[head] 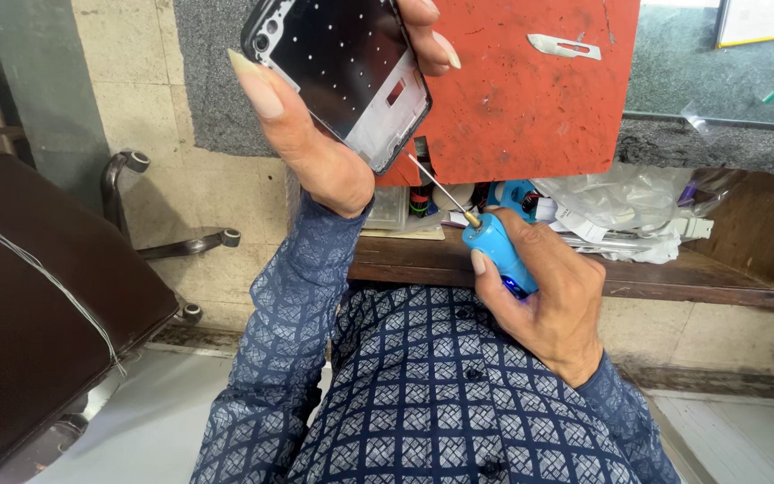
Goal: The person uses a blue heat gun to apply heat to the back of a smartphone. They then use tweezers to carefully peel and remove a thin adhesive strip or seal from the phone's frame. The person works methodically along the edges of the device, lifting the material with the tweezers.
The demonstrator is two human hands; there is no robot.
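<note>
Left hand (315, 116) raised, thumb and fingers clasped round phone frame (342, 67), right hand (544, 296) fisted on blue electric screwdriver (494, 251), bit angled toward frame

We see grey counter (718, 81) upper right; orange mat (530, 99) on it, scalpel blade (564, 46) on mat.

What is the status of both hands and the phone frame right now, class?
Left hand grips phone frame over red mat. Right hand holds blue screwdriver, tip just short of the frame's lower edge. Loose blade on mat, clear.
</note>
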